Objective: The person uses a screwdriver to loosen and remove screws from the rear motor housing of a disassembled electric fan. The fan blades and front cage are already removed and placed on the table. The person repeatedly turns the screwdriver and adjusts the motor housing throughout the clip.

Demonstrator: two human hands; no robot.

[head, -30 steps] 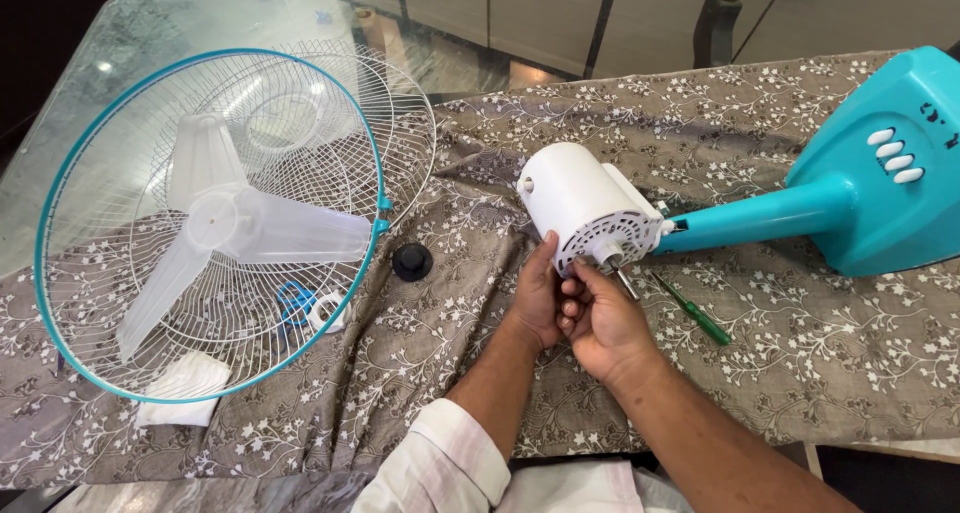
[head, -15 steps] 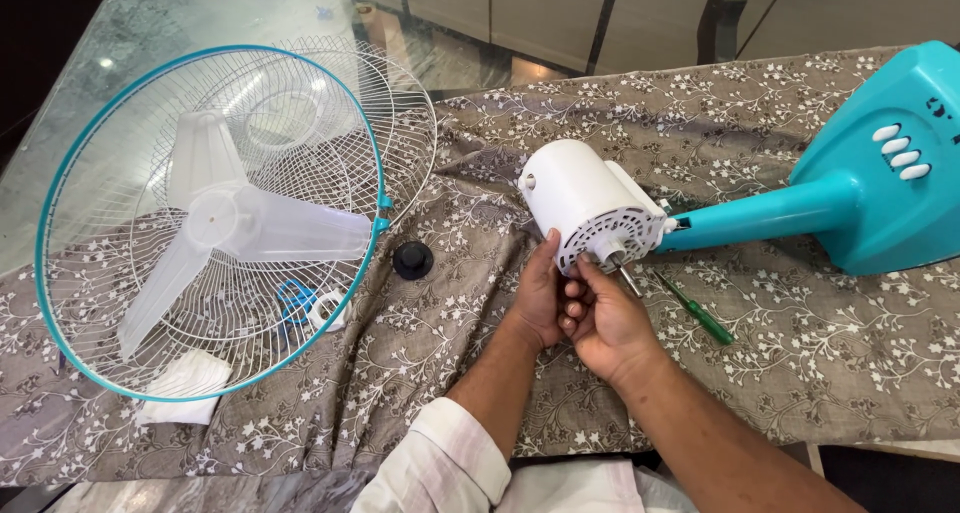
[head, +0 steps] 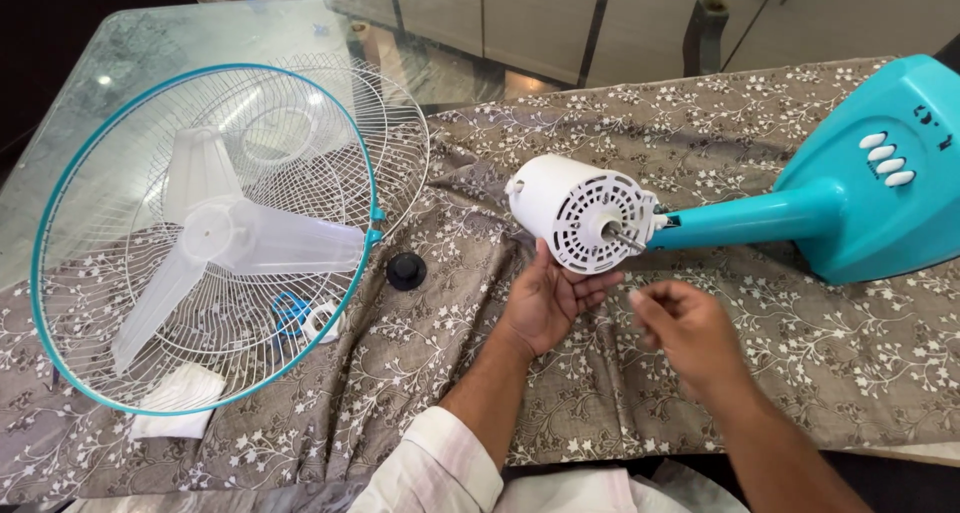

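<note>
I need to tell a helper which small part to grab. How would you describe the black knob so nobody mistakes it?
Start at the big round wire fan guard with the teal rim lying on the flowered brown cloth. Just off its lower right edge sits the small black round knob, alone on the cloth. It is the only black piece there.

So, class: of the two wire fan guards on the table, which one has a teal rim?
The front guard, lying on top with the clear blade under it. The rear guard is plain white wire.
</note>
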